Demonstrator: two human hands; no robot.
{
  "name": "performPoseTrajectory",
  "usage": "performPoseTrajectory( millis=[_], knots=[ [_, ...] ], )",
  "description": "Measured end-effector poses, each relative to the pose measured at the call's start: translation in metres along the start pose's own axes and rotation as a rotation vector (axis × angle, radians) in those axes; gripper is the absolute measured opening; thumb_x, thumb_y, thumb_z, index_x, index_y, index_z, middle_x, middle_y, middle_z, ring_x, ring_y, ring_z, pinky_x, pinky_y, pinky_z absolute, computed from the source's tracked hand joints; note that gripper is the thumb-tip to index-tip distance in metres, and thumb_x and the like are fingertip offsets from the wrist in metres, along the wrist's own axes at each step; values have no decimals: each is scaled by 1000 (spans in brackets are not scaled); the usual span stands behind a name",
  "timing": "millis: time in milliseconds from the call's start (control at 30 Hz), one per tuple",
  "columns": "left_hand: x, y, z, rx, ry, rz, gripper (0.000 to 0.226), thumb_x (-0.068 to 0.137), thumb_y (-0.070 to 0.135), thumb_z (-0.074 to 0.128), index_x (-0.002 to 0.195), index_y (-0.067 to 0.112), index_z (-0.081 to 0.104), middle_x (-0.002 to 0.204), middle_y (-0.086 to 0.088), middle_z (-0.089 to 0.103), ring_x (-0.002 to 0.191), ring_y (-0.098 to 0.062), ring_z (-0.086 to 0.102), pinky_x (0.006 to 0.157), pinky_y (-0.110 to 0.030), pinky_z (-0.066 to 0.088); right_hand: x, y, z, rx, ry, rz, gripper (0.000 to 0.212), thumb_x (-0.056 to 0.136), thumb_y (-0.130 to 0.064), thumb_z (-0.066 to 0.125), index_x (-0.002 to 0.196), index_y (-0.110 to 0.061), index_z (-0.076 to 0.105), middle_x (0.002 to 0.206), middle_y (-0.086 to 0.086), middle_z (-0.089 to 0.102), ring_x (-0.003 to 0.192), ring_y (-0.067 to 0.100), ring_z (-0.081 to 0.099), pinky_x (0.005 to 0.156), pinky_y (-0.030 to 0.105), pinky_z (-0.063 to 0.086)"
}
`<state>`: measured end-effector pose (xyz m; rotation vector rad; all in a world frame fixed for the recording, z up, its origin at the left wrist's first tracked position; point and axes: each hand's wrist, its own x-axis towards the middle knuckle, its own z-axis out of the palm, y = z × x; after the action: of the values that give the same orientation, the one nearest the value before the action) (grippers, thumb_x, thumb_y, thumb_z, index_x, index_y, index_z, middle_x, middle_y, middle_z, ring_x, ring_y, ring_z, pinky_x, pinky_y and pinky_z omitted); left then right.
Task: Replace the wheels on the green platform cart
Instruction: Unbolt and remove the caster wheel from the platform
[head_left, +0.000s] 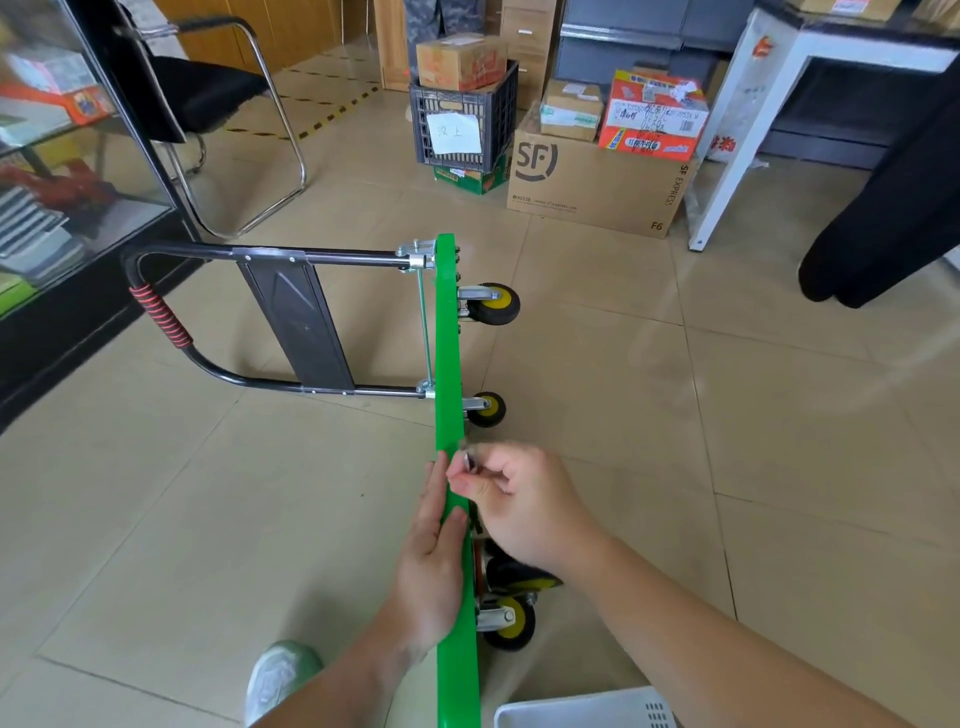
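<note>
Green platform cart (445, 338) stands on edge on the tiled floor (727, 415). The left hand (431, 566) lies flat against its deck, only bracing. The right hand (519, 499) pinches a small metal piece (469, 461) at its upper rim. One slip could tip it onto its 4 casters (511, 621), or drop the piece.

hands: left hand (431, 561) and right hand (514, 499), both bare
forearms: bare, uncovered as far as visible
shoe: one sneaker (280, 675), pale mint-green upper, whitish toe, slightly blurred
</note>
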<state>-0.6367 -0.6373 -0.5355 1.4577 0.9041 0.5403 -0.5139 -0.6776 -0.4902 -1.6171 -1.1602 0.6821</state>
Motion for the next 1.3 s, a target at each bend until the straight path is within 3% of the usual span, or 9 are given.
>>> performPoseTrajectory(
  millis=[133, 233, 367, 567, 700, 833, 1000, 1167, 1300],
  knots=[
    [-2, 2, -1, -37, 6, 1, 55, 110, 10, 39, 159, 27, 23, 165, 12, 25, 154, -2, 19, 121, -15, 15, -29, -4, 5, 20, 22, 1, 9, 88, -21, 72, 87, -27, 78, 81, -13, 74, 74, -5, 62, 74, 10, 46],
    [-3, 4, -2, -8, -4, -12, 57, 110, 9, 39, 161, 28, 23, 165, 16, 25, 151, 2, 21, 118, -11, 13, -18, -9, -12, 198, 69, 99, 14, 89, -13, 76, 88, -26, 80, 90, -10, 79, 87, 1, 72, 85, 17, 54],
    [-6, 7, -3, -20, 0, -26, 58, 110, 7, 37, 161, 31, 23, 164, 17, 26, 151, 2, 23, 120, -14, 13, -9, -6, -27, 165, 102, 98, 19, 86, -11, 79, 83, -30, 80, 92, -11, 79, 94, 4, 74, 87, 16, 55],
    [-6, 8, -2, -37, 12, -34, 58, 110, 7, 37, 161, 32, 25, 164, 18, 28, 150, 2, 24, 122, -19, 14, 10, 11, -22, 224, 130, 168, 15, 89, -17, 77, 86, -31, 81, 94, -3, 79, 96, 18, 75, 90, 38, 59],
    [-4, 6, -1, -27, 2, -30, 58, 110, 6, 37, 161, 31, 24, 164, 19, 27, 151, 4, 21, 123, -18, 12, 29, 9, -22, 259, 54, 189, 13, 89, -19, 75, 82, -28, 81, 92, -3, 79, 90, 10, 75, 75, 24, 59],
    [0, 2, 0, -3, -1, -16, 59, 109, 3, 36, 161, 29, 24, 165, 19, 25, 151, 6, 19, 126, -24, 10, 40, 6, -16, 139, -29, 160, 8, 87, -23, 75, 82, -26, 81, 90, -5, 79, 88, 12, 73, 88, 41, 61],
    [3, -4, -2, -6, -1, -13, 60, 109, 3, 36, 160, 31, 24, 164, 23, 25, 149, 12, 18, 128, -26, 10, 30, 9, -12, 228, -24, 147, 28, 89, -16, 76, 84, -44, 79, 89, -11, 79, 88, 3, 73, 89, 30, 58],
    [4, -4, -2, 9, 6, -10, 60, 108, 3, 36, 160, 30, 24, 164, 21, 26, 150, 10, 19, 128, -25, 11, 23, 5, -6, 251, -2, 124, 28, 88, -11, 77, 85, -39, 80, 100, -7, 79, 98, 10, 74, 95, 34, 58],
    [2, -3, -2, 14, -1, -8, 60, 109, 4, 36, 161, 30, 24, 164, 21, 27, 150, 9, 19, 127, -23, 11, 10, 3, -2, 262, 72, 129, 31, 88, -8, 76, 79, -37, 79, 96, -11, 79, 94, 4, 73, 89, 19, 55]
  ],
)
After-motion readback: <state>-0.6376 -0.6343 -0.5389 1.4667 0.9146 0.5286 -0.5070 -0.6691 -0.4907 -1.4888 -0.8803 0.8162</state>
